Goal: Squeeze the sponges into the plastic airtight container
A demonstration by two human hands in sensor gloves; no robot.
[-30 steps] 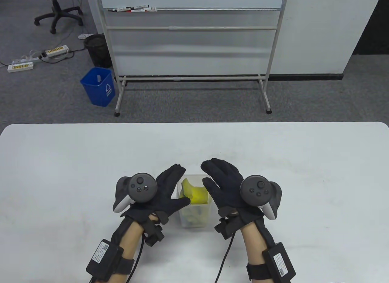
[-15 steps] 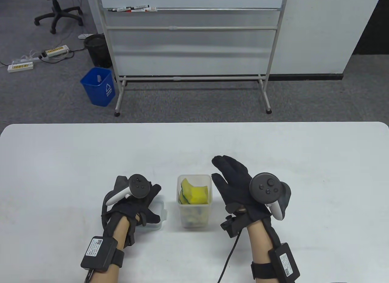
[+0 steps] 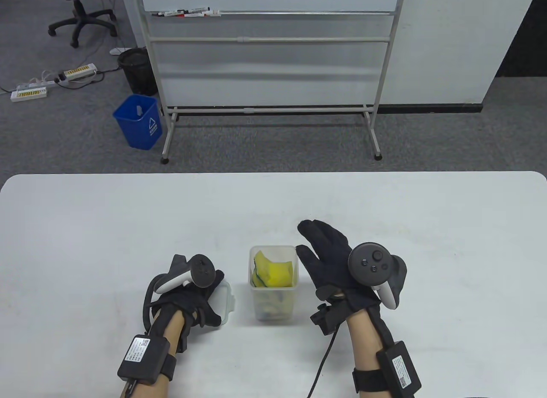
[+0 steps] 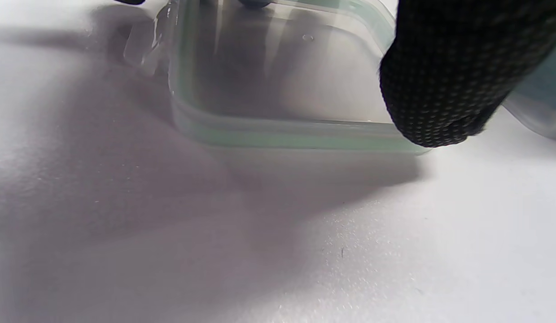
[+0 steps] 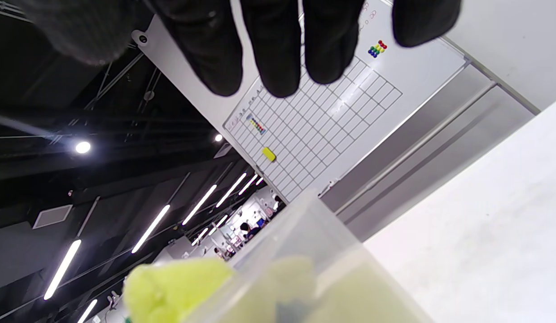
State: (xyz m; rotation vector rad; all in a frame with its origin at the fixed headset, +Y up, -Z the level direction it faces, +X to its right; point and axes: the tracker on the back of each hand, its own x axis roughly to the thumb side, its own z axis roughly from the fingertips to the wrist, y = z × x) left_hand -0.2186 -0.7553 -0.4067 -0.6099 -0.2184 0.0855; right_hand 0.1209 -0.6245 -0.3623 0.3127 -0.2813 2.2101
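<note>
We are judging that the stuffing step is done and the closing step is beginning: the yellow sponges (image 3: 273, 273) are sitting inside the clear plastic airtight container (image 3: 273, 302), which is standing upright on the white desk (image 3: 85, 227) between our two hands.

Nearest us, our left hand (image 3: 188, 295) is resting on the transparent lid (image 3: 226, 297), which is lying on the desk just to that hand's right; in the left wrist view a gloved fingertip (image 4: 444, 85) is touching the lid's rim. Whether the hand is actually gripping the lid, we cannot tell.

A little farther out, our right hand (image 3: 337, 265) is hovering open, fingers spread, holding nothing, just right of the container's rim.

The next move, as we see it, is calling for lifting the lid and seating it squarely. The topmost sponge is bulging up to the rim, so it may be needing a push down first.
</note>
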